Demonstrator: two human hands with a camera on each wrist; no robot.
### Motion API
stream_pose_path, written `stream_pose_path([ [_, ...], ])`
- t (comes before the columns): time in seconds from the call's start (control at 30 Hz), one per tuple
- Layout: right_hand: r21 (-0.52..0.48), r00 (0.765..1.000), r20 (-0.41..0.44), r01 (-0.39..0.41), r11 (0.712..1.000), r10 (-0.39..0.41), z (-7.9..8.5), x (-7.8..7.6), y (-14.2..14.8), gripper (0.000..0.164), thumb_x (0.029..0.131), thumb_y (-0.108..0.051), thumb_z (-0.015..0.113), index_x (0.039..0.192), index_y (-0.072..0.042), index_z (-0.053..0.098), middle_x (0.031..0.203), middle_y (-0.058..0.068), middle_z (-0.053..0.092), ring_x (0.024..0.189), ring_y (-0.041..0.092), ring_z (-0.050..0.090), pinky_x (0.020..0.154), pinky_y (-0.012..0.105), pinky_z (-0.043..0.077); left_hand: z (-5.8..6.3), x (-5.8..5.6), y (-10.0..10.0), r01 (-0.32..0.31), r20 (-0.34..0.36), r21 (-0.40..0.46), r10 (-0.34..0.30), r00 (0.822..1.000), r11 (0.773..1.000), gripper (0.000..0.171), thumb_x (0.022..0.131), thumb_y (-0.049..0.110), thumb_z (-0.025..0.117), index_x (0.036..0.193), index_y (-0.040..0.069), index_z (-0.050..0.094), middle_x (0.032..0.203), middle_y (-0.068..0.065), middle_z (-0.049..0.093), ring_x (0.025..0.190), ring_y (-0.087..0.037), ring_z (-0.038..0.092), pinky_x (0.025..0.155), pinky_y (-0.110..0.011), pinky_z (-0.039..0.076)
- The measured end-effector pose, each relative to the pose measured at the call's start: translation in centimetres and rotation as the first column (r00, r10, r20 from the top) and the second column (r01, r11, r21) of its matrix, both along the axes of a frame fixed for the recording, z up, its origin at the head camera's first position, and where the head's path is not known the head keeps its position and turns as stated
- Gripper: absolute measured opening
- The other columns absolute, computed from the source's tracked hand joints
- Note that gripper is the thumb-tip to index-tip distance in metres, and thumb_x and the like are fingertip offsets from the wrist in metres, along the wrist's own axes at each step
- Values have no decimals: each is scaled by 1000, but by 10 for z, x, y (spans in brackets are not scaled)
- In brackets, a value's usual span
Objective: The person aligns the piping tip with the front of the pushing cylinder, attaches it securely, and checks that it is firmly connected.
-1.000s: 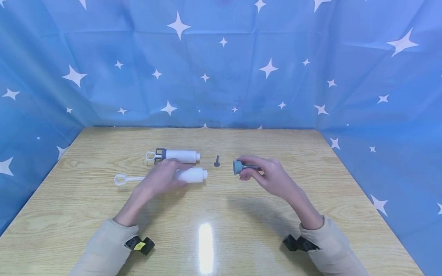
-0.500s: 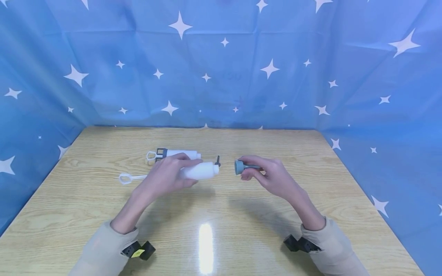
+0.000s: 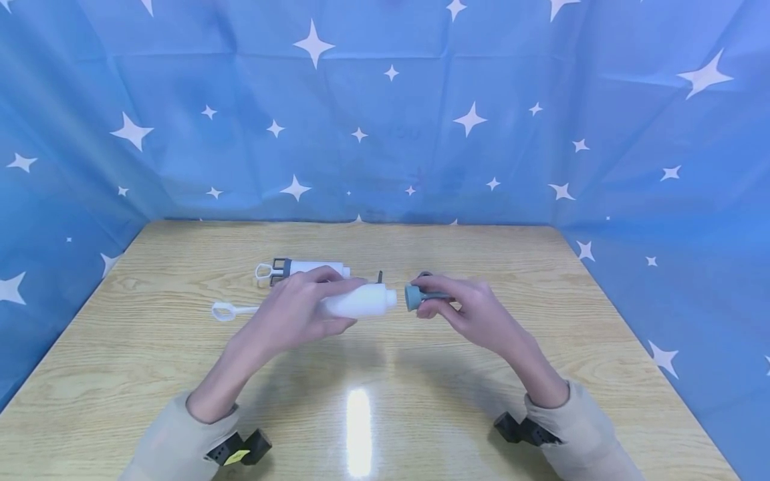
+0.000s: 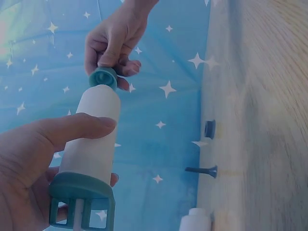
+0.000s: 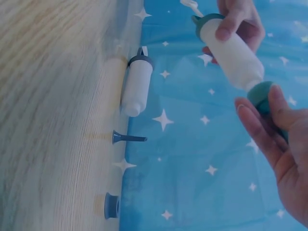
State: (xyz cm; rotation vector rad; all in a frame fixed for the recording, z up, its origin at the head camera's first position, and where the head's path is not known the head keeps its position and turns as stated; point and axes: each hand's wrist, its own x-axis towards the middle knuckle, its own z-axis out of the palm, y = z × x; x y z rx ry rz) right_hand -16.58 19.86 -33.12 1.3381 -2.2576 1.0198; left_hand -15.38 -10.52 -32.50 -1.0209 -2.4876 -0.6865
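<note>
My left hand (image 3: 295, 304) grips a white plunger syringe (image 3: 361, 300) by its barrel, thumb along one side. The syringe has a teal collar (image 4: 82, 185) and a white rod ending in a loop handle (image 3: 225, 311), which points left. Its narrow tip faces my right hand (image 3: 472, 304). In that hand's fingers I pinch a teal funnel-shaped nozzle (image 3: 413, 297), wide mouth toward the syringe tip. The head view shows a small gap between them; the nozzle's thin stem is partly hidden by the fingers.
A second white syringe (image 3: 315, 268) with a dark collar lies on the wooden table (image 3: 493, 250) behind my left hand. A dark nozzle (image 5: 127, 137) stands on its wide end, and a dark ring-shaped cap (image 5: 111, 206) sits farther right. A blue starry curtain (image 3: 385, 160) surrounds the table.
My left hand has lifted the white syringe and carried it right, close to the nozzle. My right hand has barely shifted, still holding the nozzle.
</note>
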Motion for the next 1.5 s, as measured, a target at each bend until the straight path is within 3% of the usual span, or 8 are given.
stream_pose_path([
  [0.27,3,1000,14,-17,1000,17,2,6,-4,31,92,2,69,123,3,66,93,4,76,80,14,74,75,21,57,6,8,4,21,-48,-24,-22,999,999,52,75,25,89,124,19,74,104,-7,72,80,-23,68,67,-37,57],
  [0.6,14,1000,-8,-14,1000,14,5,12,-6,31,99,-17,62,124,2,65,95,3,76,81,12,74,74,21,58,9,14,9,33,-75,-16,-34,997,999,54,74,24,90,125,18,74,101,-6,71,80,-21,67,67,-34,57],
  [0.87,17,997,-77,-1,1000,2,5,12,-7,38,101,-29,57,121,1,67,99,5,76,83,16,74,69,20,57,9,16,10,39,-86,-11,-39,996,999,53,74,25,90,124,17,74,101,-6,70,80,-21,67,67,-34,56],
  [1.13,-13,991,-136,2,1000,-3,7,13,-10,40,99,-34,62,120,-1,68,107,8,74,91,20,74,78,25,58,10,16,10,51,-68,27,-49,997,998,53,73,23,91,124,17,75,100,-5,71,83,-20,67,70,-35,58],
  [1.5,-73,985,-164,-73,995,60,7,9,-14,32,97,-26,68,118,-1,70,110,10,71,95,22,72,85,25,56,12,15,7,70,-28,44,-69,997,997,52,75,21,89,124,16,75,100,-3,71,83,-19,67,71,-35,57],
])
